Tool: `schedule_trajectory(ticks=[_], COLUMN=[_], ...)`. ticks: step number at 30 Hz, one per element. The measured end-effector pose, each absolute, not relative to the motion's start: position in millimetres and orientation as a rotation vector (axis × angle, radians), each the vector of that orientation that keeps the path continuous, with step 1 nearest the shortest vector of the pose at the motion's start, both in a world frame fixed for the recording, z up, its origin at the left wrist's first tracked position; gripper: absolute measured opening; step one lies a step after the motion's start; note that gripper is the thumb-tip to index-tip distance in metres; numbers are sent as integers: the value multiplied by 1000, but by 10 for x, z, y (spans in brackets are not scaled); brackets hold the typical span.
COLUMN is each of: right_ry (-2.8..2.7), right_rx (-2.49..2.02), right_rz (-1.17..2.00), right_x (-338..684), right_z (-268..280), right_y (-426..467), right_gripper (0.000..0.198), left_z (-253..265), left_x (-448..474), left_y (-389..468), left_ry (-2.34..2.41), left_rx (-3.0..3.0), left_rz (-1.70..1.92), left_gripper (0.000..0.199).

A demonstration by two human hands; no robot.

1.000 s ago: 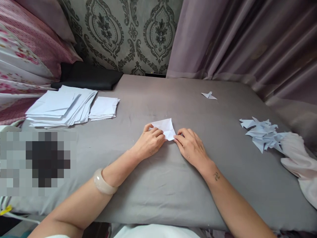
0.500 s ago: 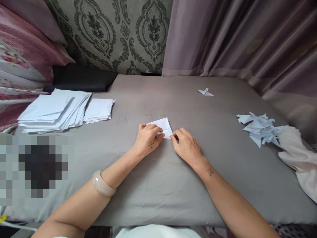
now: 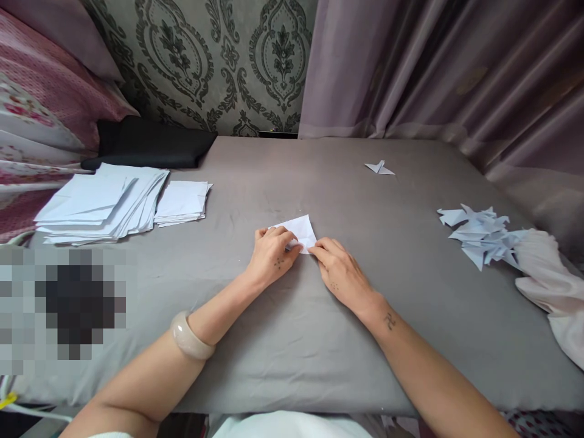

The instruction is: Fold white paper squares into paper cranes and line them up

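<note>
A small piece of folded white paper (image 3: 302, 227) lies on the grey cloth in front of me. My left hand (image 3: 274, 252) is closed over its left and near part, thumb and fingers pinching the fold. At the paper's right corner, my right hand (image 3: 338, 264) grips the edge between thumb and fingertips. Much of the paper's left side is hidden under my left fingers.
Larger white sheets (image 3: 104, 204) are stacked at the left, beside a smaller stack of paper (image 3: 182, 201). Several folded paper pieces (image 3: 486, 234) are heaped at the right near a pale cloth (image 3: 547, 280). One folded paper figure (image 3: 379, 168) lies far back. Curtains (image 3: 387, 67) hang behind.
My right hand has shifted slightly left, its fingertips now further over the paper's right corner. My left hand stays in place on the paper.
</note>
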State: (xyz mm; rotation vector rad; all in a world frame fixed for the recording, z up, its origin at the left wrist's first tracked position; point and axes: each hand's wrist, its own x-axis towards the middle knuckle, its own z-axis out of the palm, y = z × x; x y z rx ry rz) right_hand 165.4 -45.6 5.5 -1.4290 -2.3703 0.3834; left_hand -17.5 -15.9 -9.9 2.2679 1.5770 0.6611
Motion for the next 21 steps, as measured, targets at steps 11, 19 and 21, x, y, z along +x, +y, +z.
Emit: schedule_trajectory(ticks=[11, 19, 21], right_ry=[-2512, -2539, -2540], right_rx=[-1484, -1496, -1503], right_rz=[321, 282, 283], right_x=[1674, 1658, 1655], right_z=[119, 147, 149], right_y=[-528, -543, -551], right_gripper=[34, 35, 39], left_z=[-53, 24, 25], left_x=[-393, -559, -592], left_y=[-109, -52, -43], left_ry=[1445, 1267, 1273], left_rx=[2109, 2254, 2264], left_rz=[663, 540, 539], left_gripper=[37, 20, 19])
